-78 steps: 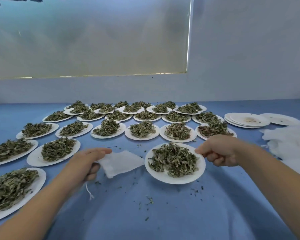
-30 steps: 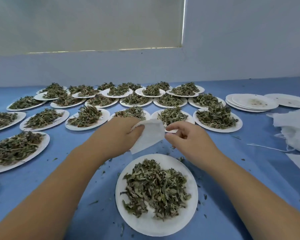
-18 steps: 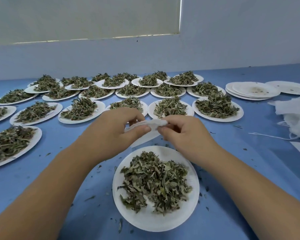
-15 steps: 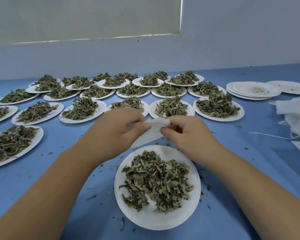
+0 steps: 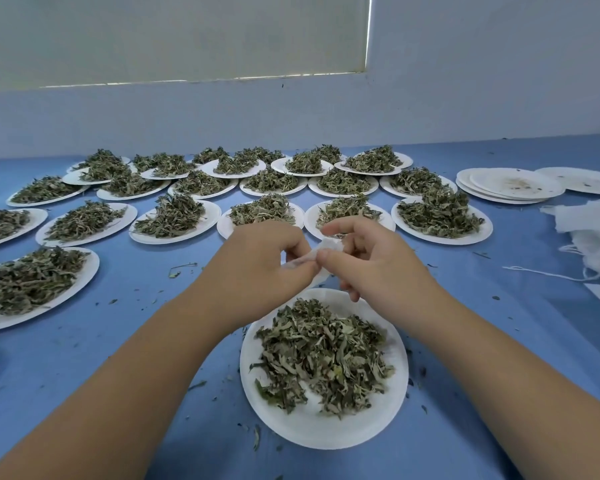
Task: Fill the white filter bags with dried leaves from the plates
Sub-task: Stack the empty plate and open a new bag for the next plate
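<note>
Head view: both hands are up over the middle of the table, and between them is the white filter bag [image 5: 330,244], held in the air just beyond the far rim of the near plate [image 5: 326,436]. The left hand [image 5: 257,268] pinches one side of the bag with curled fingers, while the right hand [image 5: 371,271] nips the other side between thumb and forefinger. The two hands are almost touching. The dried leaves [image 5: 323,355] sit heaped on that plate, close to the near edge. Blue table [image 5: 84,358], speckled with leaf crumbs, runs down either side of the forearms. Beyond the hands, rows of loaded plates [image 5: 174,216] crowd back to the far edge, rim against rim. Toward the far right corner is a stack of used plates [image 5: 513,183], and at the right edge a pile of spare bags [image 5: 596,233].
</note>
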`<state>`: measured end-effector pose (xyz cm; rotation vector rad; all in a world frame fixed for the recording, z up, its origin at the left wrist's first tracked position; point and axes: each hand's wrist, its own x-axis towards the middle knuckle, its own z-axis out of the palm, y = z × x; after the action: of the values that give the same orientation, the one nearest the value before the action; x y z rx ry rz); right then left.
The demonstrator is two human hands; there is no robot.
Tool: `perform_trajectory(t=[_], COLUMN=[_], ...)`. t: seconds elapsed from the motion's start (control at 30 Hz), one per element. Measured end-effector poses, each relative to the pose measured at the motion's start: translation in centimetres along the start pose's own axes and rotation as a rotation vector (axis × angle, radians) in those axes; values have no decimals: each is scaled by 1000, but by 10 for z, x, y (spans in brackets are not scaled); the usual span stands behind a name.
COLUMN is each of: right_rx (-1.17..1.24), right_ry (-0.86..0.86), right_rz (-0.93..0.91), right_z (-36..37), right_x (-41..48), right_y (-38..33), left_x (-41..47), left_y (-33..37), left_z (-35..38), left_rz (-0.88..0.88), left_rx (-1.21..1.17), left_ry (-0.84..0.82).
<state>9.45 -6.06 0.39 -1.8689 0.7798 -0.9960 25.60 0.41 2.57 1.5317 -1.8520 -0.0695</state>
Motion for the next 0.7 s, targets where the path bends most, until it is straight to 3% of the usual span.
perform_trajectory(t=[0.2, 0.37, 0.5, 0.7], right_rx=[28, -166, -252, -182], right_ry=[27, -28, -73, -5], right_rz=[61, -7, -48, -30], right_z=[-3, 1, 3, -1], right_x=[2, -3, -6, -6], right_y=[2, 0, -2, -4], left_x=[1, 2, -1, -2], left_y=[7, 5, 5, 0], left_z=[2, 3, 0, -12], left_rz=[-146, -268, -178, -69], left_rx=[-90, -51, 142, 310], left_ry=[63, 114, 63, -40])
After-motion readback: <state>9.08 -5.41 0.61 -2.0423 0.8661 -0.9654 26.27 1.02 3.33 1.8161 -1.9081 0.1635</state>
